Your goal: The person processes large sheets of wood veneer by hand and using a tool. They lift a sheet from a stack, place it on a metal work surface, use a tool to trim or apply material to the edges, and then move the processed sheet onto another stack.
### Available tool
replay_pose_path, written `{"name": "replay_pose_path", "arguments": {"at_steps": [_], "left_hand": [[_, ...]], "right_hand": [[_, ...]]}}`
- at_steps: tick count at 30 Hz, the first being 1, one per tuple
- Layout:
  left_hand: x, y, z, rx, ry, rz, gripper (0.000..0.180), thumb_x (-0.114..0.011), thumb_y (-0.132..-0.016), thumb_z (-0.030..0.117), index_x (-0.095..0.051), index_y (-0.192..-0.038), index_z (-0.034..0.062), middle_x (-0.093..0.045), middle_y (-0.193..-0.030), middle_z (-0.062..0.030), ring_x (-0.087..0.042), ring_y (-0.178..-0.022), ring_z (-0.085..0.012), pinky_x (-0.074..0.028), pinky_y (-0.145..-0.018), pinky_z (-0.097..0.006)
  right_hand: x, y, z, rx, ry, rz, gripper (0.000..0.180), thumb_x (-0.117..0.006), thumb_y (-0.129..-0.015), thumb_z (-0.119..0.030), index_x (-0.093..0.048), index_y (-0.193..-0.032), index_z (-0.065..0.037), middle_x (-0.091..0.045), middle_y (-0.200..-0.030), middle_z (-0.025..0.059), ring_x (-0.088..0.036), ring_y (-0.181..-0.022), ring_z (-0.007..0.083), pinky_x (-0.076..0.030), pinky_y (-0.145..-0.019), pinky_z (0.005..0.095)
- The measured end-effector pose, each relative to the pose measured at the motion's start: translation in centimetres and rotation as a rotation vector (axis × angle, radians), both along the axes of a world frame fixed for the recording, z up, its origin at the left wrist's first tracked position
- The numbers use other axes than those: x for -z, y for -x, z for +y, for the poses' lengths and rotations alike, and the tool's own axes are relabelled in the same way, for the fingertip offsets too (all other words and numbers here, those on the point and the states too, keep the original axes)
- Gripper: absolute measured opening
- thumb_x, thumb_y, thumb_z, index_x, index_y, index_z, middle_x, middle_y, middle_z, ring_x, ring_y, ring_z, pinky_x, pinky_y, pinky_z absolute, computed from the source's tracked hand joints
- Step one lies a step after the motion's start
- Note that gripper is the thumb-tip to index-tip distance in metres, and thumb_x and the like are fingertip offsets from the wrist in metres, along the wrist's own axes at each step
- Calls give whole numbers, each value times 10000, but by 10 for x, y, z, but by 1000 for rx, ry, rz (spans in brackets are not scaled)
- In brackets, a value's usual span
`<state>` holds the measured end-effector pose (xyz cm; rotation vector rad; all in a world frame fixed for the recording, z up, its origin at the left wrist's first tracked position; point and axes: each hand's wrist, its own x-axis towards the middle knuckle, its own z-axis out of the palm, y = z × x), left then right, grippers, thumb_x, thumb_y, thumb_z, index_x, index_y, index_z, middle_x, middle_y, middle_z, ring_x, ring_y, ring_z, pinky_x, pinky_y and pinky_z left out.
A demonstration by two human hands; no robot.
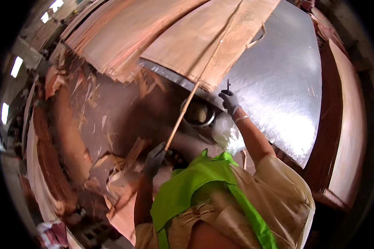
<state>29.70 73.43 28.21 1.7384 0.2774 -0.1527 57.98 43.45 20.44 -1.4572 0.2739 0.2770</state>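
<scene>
My left hand (pixel 154 157), in a dark grey glove, is closed round the lower end of a long thin wooden stick (pixel 180 117). The stick slants up and away across a pale wood veneer sheet (pixel 183 50). This sheet lies over the left part of a shiny metal tabletop (pixel 278 74). At the table's near edge, my gloved right hand (pixel 230 101) is closed on a small dark knife-like tool (pixel 228 86) that points away from me; its exact kind is unclear. A curled veneer strip (pixel 258 36) hangs off the sheet's right edge.
More veneer sheets (pixel 120 33) lie at the far left. A tall veneer stack (pixel 347 120) stands right of the table. Below the near edge are a round container (pixel 198 113) and a white plastic bag (pixel 228 133). Torn veneer scraps (pixel 131 162) litter the floor at left.
</scene>
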Motion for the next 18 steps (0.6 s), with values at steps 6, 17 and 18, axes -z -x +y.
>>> {"name": "replay_pose_path", "arguments": {"at_steps": [6, 17, 18], "left_hand": [[-18, -33, 121, 198, -301, 53, 378, -461, -896, 139, -460, -1264, 56, -592, -892, -16, -462, -595, -62, -421, -519, -235], [-6, -118, 251, 75, 106, 348, 393, -432, -881, 93, -461, -1269, 40, -602, -861, -27, -490, -631, -67, -432, -563, -225], [-16, -132, 254, 59, 91, 368, 388, -427, -879, 87, -470, -1262, 39, -602, -851, -27, -491, -641, -68, -433, -576, -227]], "right_hand": [[29, -61, 60, 131, 680, -73, 430, -696, -706, -305, -535, -922, 31, -594, -718, 134, -581, -660, 237, -467, -587, 359], [-32, -40, 107, 376, 1157, -22, 194, -591, -765, -197, -556, -934, -109, -566, -935, 186, -566, -830, 407, -450, -704, 466], [-36, -40, 111, 399, 1193, -37, 185, -594, -771, -202, -560, -920, -98, -549, -962, 181, -561, -830, 404, -444, -704, 463]]}}
